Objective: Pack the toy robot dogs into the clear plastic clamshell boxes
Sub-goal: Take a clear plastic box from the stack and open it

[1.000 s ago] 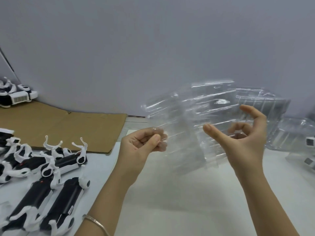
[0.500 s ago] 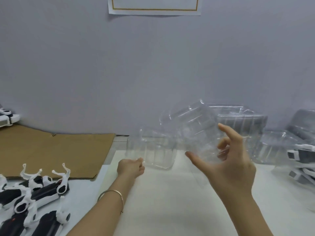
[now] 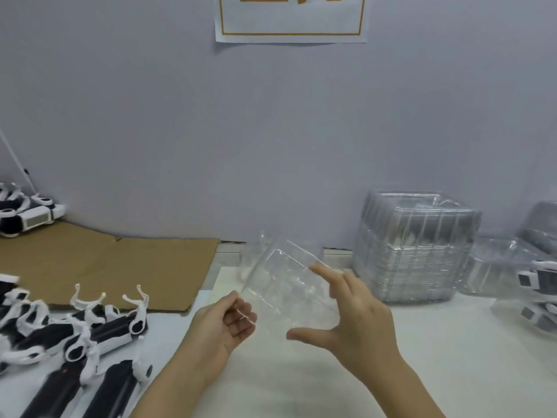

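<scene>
Clear clamshell box (image 3: 289, 288) during packing. The box, transparent and ribbed with faint glints along its edges, is held tilted above the white table (image 3: 301, 387). Its lower left edge is gripped in the curled fingers of the left hand (image 3: 226, 324). The right hand (image 3: 355, 318) is spread against its right side, with the thumb below and the fingers straight. The toy robot dogs (image 3: 99, 333) are laid out well apart, to the left.

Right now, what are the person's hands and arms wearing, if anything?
Nothing that this view shows. The left hand and the right hand have no gloves and no rings, and no sleeve or watch shows down to the picture's bottom edge.
</scene>
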`<state>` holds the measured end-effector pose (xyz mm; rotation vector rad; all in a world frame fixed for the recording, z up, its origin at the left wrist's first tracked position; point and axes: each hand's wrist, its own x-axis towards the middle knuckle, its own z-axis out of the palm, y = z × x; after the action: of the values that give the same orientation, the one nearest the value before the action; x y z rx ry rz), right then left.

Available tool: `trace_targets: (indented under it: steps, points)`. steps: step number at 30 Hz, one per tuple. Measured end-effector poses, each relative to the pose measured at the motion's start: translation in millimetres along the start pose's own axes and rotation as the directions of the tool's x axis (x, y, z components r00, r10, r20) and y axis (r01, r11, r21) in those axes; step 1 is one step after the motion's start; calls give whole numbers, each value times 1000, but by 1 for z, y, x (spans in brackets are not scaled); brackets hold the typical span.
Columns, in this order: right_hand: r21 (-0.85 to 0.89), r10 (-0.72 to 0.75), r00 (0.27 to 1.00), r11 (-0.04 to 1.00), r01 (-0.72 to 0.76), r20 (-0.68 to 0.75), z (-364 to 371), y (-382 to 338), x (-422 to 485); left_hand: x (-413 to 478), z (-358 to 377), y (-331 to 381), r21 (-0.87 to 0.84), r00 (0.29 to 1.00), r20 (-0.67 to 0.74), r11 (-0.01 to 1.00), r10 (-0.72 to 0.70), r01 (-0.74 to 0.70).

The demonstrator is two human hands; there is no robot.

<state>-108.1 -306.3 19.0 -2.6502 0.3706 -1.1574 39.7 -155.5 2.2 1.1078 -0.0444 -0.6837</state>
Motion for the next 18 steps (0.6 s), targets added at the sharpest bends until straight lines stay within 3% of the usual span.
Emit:
trace_targets:
  steps: [4, 7, 8, 10, 11, 13, 14, 16, 18]
  points:
    - [-5, 45, 988, 999, -45, 150, -6, 5, 23, -10, -31, -10, 248, 992, -127, 968, 5, 27]
    - [41, 91, 995, 995, -93, 35, -8, 13, 63, -14, -51, -10, 443, 978, -207, 894, 27, 69]
    - [25, 87, 996, 996, -86, -16, -6, 15, 77, -16, -58, -12, 598, 978, -198, 799, 64, 69]
    - [-79, 41, 998, 996, -45, -47, 5, 16, 100, -17, -68, -16, 880, 982, -132, 472, 135, 54]
    - [-133, 19, 999, 991, -23, -34, 15, 15, 108, -17, -73, -17, 946, 975, -89, 322, 205, 18]
    - [-235, -22, 998, 971, 34, 53, 39, 14, 115, -20, -82, -12, 980, 962, 52, 172, 267, -101]
    - [-274, -31, 992, 960, 62, 118, 52, 15, 114, -20, -82, -7, 977, 973, 93, 171, 211, -130]
    - [-284, -32, 967, 953, 106, 254, 75, 18, 108, -22, -76, -6, 917, 983, 100, 369, 157, -152]
    - [-238, -20, 927, 964, 117, 374, 92, 21, 101, -24, -67, -12, 873, 931, 23, 445, 365, -197]
